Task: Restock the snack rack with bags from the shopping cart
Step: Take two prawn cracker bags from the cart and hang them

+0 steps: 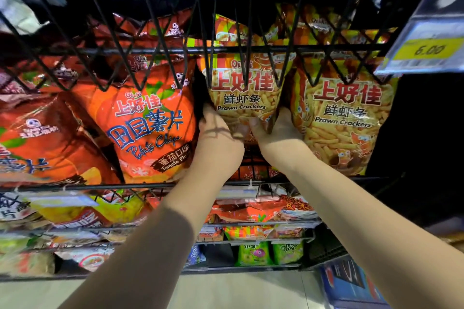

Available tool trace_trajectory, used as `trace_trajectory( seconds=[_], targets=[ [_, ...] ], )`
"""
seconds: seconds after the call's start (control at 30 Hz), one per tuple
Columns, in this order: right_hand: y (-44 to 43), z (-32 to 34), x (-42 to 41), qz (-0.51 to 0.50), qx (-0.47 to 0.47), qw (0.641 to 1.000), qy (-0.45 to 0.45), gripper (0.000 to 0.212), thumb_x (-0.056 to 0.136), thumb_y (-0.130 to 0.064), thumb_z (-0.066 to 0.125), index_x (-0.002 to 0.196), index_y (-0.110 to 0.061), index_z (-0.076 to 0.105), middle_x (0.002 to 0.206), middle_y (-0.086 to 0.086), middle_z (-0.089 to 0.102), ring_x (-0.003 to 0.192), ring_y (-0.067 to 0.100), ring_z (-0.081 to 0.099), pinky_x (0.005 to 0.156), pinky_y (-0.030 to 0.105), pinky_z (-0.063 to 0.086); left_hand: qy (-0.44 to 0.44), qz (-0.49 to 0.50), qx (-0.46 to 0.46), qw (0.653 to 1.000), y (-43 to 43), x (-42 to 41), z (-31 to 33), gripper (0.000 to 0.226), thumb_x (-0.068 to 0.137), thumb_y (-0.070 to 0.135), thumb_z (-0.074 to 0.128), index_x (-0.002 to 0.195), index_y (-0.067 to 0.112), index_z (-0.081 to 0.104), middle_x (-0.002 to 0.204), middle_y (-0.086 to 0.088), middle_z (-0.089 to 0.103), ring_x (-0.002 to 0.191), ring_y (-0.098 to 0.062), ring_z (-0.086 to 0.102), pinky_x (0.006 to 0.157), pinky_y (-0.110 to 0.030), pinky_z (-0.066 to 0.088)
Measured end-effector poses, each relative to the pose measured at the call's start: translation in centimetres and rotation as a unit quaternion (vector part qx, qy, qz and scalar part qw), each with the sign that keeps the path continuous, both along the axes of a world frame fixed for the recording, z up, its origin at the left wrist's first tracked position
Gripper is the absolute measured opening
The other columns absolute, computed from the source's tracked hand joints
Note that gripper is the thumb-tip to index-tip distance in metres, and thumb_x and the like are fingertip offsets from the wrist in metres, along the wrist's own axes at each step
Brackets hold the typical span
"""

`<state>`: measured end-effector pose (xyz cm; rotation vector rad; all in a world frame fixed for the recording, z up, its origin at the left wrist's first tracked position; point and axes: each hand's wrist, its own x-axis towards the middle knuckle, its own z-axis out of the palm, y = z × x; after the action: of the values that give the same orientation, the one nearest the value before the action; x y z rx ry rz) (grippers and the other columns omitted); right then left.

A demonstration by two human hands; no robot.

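Far left, wire rack (100, 50): red tomato chip bags leaning in a row. The nearest, the tomato chip bag (148, 130), stands tilted with its top to the left. Black zigzag wire hangs across the bag tops along the whole shelf.

Left hand (218, 138): back toward camera, fingers curled into the dark gap between the tomato chip bag and the middle prawn cracker bag (243, 98). It grips that bag's lower left edge. Fingertips hidden behind the bag.

Middle prawn cracker bag: upright, front label facing out, top tucked behind the zigzag wire. Its bottom edge, covered by both hands, sits higher than the neighbouring bags' bottoms. Bare wire grid shows beneath it.

Right hand (278, 133): thumb laid on the bag's front lower corner, fingers wrapped round its right edge, wedged against the right prawn cracker bag (344, 120). Firm hold.

Right prawn cracker bag: upright, touching the held bag, bottom near the front rail (100, 186).

Right of it: dark open space on the shelf. Above that, a yellow price tag (426, 50) reading 6.00.

Below the rail: lower shelves (251, 223) packed with smaller bags, then pale floor (226, 291).
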<state>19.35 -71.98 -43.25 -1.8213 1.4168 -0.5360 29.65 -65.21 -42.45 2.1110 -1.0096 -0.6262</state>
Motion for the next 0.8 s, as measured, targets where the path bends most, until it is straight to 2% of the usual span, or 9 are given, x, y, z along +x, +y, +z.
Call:
trace_trajectory(
  seconds=[0.07, 0.13, 0.23, 0.33, 0.37, 0.4, 0.53, 0.67, 0.8],
  targets=[
    [0.4, 0.3, -0.4, 0.008, 0.0, 1.0, 0.01, 0.076, 0.103, -0.049, 0.052, 0.16, -0.013, 0.018, 0.161, 0.01, 0.038, 0.145, 0.032, 0.04, 0.116, 0.039, 0.035, -0.007, -0.006, -0.02, 1.0, 0.9, -0.2, 0.1, 0.081, 0.103, 0.012, 0.056, 0.164, 0.007, 0.003, 0.167, -0.015, 0.021, 0.151, -0.027, 0.026, 0.107, -0.013, 0.019],
    [1.1, 0.8, -1.1, 0.017, 0.003, 1.0, 0.012, 0.073, 0.103, -0.043, 0.054, 0.16, -0.015, 0.017, 0.161, 0.008, 0.037, 0.146, 0.031, 0.039, 0.117, 0.039, 0.034, -0.03, -0.027, -0.007, 0.999, 2.0, -0.7, 0.4, 0.082, 0.103, 0.013, 0.056, 0.165, 0.012, 0.001, 0.169, -0.011, 0.017, 0.152, -0.025, 0.025, 0.104, -0.009, 0.017],
    [2.6, 2.0, -2.7, 0.055, -0.017, 0.998, 0.003, 0.071, 0.102, -0.032, 0.059, 0.159, -0.014, 0.021, 0.157, 0.009, 0.043, 0.143, 0.029, 0.044, 0.114, 0.036, 0.039, -0.054, -0.046, 0.005, 0.997, 4.0, -1.2, 2.2, 0.079, 0.103, 0.02, 0.06, 0.165, 0.017, 0.011, 0.167, -0.01, 0.023, 0.152, -0.026, 0.029, 0.119, -0.03, 0.027],
    [4.6, 4.4, -4.6, 0.091, -0.055, 0.992, 0.064, 0.043, 0.102, -0.032, 0.061, 0.136, -0.009, 0.048, 0.134, 0.012, 0.063, 0.109, 0.026, 0.066, 0.082, 0.03, 0.054, -0.1, -0.083, 0.038, 0.991, 6.1, -1.6, 4.4, 0.075, 0.105, 0.021, 0.056, 0.165, 0.016, 0.011, 0.167, -0.011, 0.02, 0.155, -0.028, 0.022, 0.126, -0.039, 0.023],
    [5.1, 5.3, -5.2, 0.097, -0.062, 0.99, 0.085, 0.034, 0.101, -0.033, 0.061, 0.125, -0.011, 0.052, 0.126, 0.011, 0.066, 0.095, 0.023, 0.067, 0.069, 0.024, 0.052, -0.116, -0.099, 0.046, 0.987, 6.8, -1.7, 5.1, 0.073, 0.105, 0.023, 0.056, 0.165, 0.016, 0.013, 0.165, -0.012, 0.021, 0.153, -0.031, 0.026, 0.126, -0.042, 0.025],
    [5.8, 6.2, -5.9, 0.107, -0.075, 0.987, 0.097, 0.033, 0.101, -0.033, 0.063, 0.124, -0.012, 0.052, 0.125, 0.01, 0.064, 0.093, 0.021, 0.066, 0.066, 0.02, 0.049, -0.133, -0.113, 0.051, 0.983, 7.5, -1.9, 5.9, 0.072, 0.105, 0.025, 0.057, 0.164, 0.015, 0.017, 0.162, -0.011, 0.024, 0.149, -0.033, 0.031, 0.124, -0.045, 0.029],
    [8.6, 9.3, -8.9, 0.179, -0.156, 0.964, 0.12, 0.067, 0.099, -0.031, 0.066, 0.156, -0.02, 0.033, 0.146, 0.003, 0.047, 0.127, 0.022, 0.053, 0.1, 0.032, 0.047, -0.218, -0.178, 0.085, 0.956, 10.8, -3.4, 9.3, 0.069, 0.103, 0.03, 0.059, 0.161, 0.017, 0.023, 0.162, -0.007, 0.022, 0.153, -0.027, 0.018, 0.124, -0.041, 0.026],
    [11.2, 13.3, -12.5, 0.195, -0.224, 0.946, 0.13, 0.065, 0.096, -0.03, 0.069, 0.154, -0.024, 0.04, 0.144, 0.003, 0.049, 0.127, 0.024, 0.053, 0.098, 0.039, 0.052, -0.302, -0.226, 0.104, 0.92, 14.0, -5.3, 13.7, 0.07, 0.102, 0.036, 0.061, 0.161, 0.021, 0.027, 0.164, -0.004, 0.021, 0.152, -0.025, 0.018, 0.118, -0.046, 0.037],
    [13.8, 17.4, -16.2, 0.176, -0.27, 0.937, 0.138, 0.061, 0.091, -0.029, 0.073, 0.147, -0.023, 0.049, 0.133, 0.007, 0.055, 0.115, 0.031, 0.058, 0.086, 0.043, 0.056, -0.367, -0.236, 0.09, 0.895, 16.2, -7.5, 18.5, 0.069, 0.101, 0.039, 0.061, 0.159, 0.021, 0.029, 0.164, -0.005, 0.021, 0.153, -0.026, 0.017, 0.12, -0.043, 0.034]
  ],
)
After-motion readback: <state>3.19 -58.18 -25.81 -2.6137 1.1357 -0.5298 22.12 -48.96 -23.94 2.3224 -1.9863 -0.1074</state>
